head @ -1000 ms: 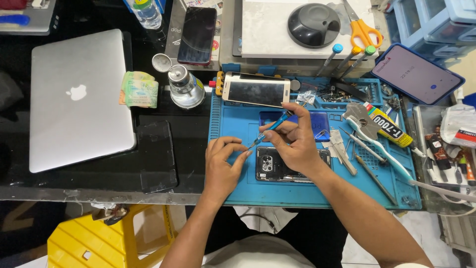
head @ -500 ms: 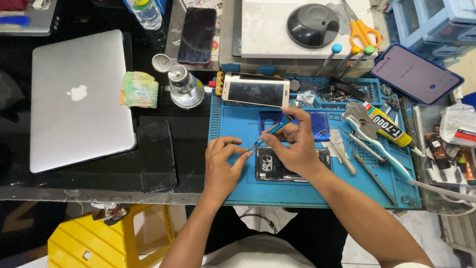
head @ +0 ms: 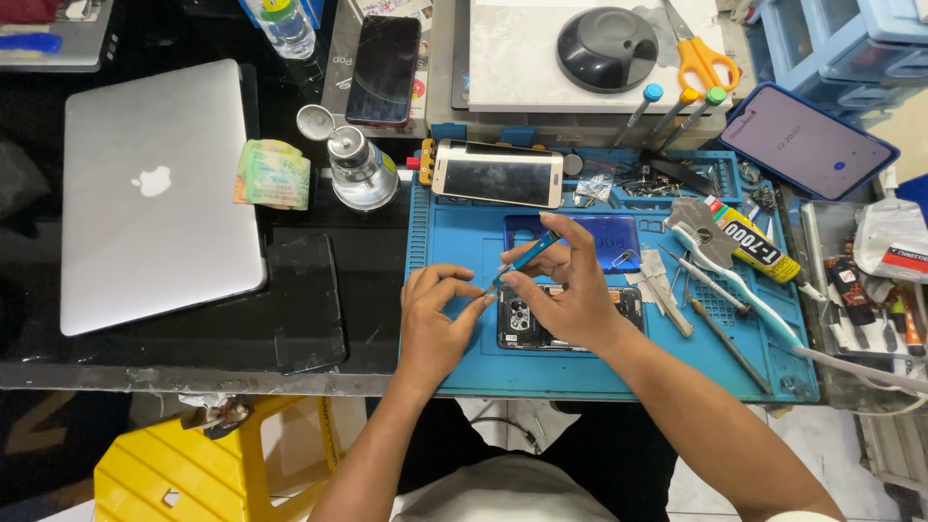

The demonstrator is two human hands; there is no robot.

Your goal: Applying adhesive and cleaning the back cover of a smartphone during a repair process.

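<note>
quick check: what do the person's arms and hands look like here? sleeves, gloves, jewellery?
Both forearms are bare up to the frame edge, with no sleeves in view. The left hand and the right hand wear no gloves. No watch, wristband or ring shows on either. No cables or markings are on them.

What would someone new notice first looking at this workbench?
Probably the two hands, left hand and right hand, meeting over an opened phone on the blue mat, the right one pinching a blue tool. Next, the closed silver laptop at far left and orange-handled scissors at top.
</note>
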